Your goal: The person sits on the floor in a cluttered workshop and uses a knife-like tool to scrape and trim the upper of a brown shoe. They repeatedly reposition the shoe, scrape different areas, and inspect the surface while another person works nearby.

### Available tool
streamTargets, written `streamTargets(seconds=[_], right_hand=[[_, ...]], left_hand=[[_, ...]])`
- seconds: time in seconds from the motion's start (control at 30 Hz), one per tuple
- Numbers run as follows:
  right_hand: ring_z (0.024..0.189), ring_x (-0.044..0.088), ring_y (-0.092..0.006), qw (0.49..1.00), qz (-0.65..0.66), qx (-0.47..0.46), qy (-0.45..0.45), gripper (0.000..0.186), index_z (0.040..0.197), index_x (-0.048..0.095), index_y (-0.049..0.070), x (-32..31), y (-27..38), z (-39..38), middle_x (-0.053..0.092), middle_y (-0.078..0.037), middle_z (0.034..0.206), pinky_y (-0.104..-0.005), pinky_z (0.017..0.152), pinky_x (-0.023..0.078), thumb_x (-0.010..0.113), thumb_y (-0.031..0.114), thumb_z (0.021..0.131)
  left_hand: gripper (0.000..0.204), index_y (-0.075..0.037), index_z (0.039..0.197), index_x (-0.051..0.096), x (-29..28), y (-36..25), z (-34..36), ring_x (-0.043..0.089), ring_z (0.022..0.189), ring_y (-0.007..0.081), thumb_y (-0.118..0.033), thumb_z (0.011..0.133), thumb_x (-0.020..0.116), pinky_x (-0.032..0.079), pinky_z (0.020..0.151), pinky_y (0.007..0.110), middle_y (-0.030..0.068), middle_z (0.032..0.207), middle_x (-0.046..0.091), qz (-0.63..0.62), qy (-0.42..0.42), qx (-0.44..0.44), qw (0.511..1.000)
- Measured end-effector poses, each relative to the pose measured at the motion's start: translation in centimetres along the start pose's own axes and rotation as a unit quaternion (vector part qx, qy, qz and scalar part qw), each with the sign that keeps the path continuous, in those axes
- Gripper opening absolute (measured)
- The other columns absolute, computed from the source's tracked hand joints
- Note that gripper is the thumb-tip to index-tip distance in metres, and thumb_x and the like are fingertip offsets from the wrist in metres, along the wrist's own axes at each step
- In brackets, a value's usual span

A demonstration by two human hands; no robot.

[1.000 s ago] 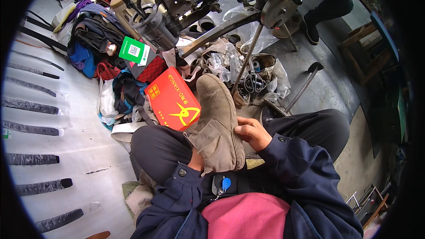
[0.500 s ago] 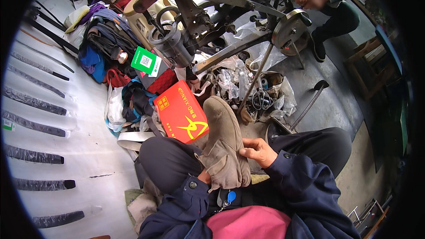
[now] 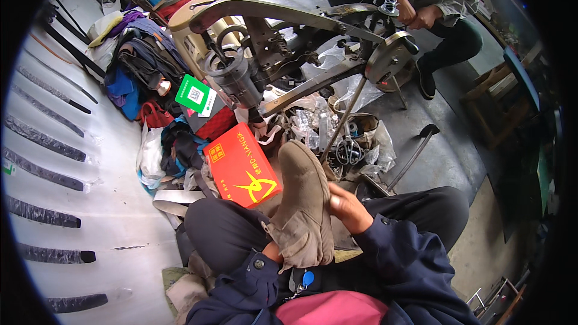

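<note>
A grey-brown suede ankle boot (image 3: 299, 198) stands toe-up over my lap, its sole edge facing right. My left hand (image 3: 274, 252) holds it from the left at the shaft, with the fingers hidden behind or inside the boot. Against the sole edge lies the thumb of my right hand (image 3: 351, 209); its other fingers are out of sight behind the boot, closed on it. A keyring with a blue tag (image 3: 308, 278) hangs just below the heel, above a pink cloth (image 3: 331, 312) at my waist.
Ahead stands an iron sewing machine (image 3: 271, 42) with a handwheel (image 3: 385, 63). A red shoebox (image 3: 242, 165) lies left of the boot. Beyond it are piled bags (image 3: 141, 66) and a box of loose parts (image 3: 337, 135). Another person's hands (image 3: 421, 17) show at far right.
My right hand's index finger has gone from the sole edge to behind the boot, leaving the thumb in sight. The whole view has shifted slightly, and the boot sits a little lower in it.
</note>
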State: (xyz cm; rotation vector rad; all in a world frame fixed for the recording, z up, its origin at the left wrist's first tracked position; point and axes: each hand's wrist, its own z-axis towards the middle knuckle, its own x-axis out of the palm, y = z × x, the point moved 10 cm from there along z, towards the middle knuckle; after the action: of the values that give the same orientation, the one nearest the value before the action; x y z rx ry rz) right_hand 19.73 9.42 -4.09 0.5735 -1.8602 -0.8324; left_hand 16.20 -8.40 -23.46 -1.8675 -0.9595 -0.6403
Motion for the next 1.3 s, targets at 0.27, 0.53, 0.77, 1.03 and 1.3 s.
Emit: streamTargets(seconds=[0.27,0.53,0.77,1.03,1.3], right_hand=[[0.141,0.046,-0.0237,0.985,0.128,-0.097,0.058,0.079,0.157,0.032,-0.002,0.2,5.0,1.0,0.046,-0.013,0.154,-0.0377,0.118,0.032,0.061,0.031,0.091],[0.136,0.051,-0.0252,0.98,0.173,-0.074,0.06,0.079,0.155,0.034,-0.002,-0.8,4.1,1.2,0.05,-0.015,0.15,-0.0391,0.115,0.038,0.061,0.023,0.085],[0.135,0.052,-0.0246,0.982,0.168,-0.072,0.045,0.076,0.154,0.036,-0.002,-0.3,4.4,0.8,0.051,-0.014,0.15,-0.0387,0.116,0.038,0.058,0.022,0.086],[0.135,0.052,-0.0257,0.974,0.197,-0.096,0.059,0.074,0.153,0.037,-0.004,-0.6,4.3,0.8,0.052,-0.016,0.149,-0.0382,0.116,0.038,0.059,0.018,0.085],[0.135,0.051,-0.0221,0.99,0.119,-0.067,-0.022,0.07,0.153,0.039,0.001,-2.2,2.4,1.1,0.053,-0.013,0.146,-0.0387,0.112,0.039,0.06,0.032,0.094]], left_hand=[[0.052,-0.011,0.158,0.033,2.6,0.6,0.5,0.044,0.141,0.023,-0.027,0.11,0.042,0.037,0.118,0.038,0.0097,0.157,0.041,0.006,0.013,-0.015,1.0],[0.051,-0.01,0.157,0.034,3.3,0.8,0.8,0.046,0.139,0.0226,-0.025,0.109,0.043,0.038,0.117,0.037,0.0099,0.155,0.043,0.012,0.016,-0.023,1.0],[0.05,-0.009,0.157,0.035,4.4,0.5,2.3,0.048,0.137,0.0223,-0.022,0.109,0.043,0.04,0.115,0.037,0.01,0.154,0.044,0.018,0.027,-0.014,0.999],[0.05,-0.007,0.156,0.036,4.7,0.1,2.1,0.05,0.134,0.022,-0.02,0.108,0.044,0.041,0.113,0.037,0.0102,0.152,0.046,0.023,0.017,-0.006,1.0],[0.049,-0.006,0.155,0.037,3.3,-2.0,1.6,0.053,0.132,0.0216,-0.017,0.108,0.044,0.043,0.112,0.036,0.0104,0.151,0.048,0.027,-0.019,0.03,0.999]])
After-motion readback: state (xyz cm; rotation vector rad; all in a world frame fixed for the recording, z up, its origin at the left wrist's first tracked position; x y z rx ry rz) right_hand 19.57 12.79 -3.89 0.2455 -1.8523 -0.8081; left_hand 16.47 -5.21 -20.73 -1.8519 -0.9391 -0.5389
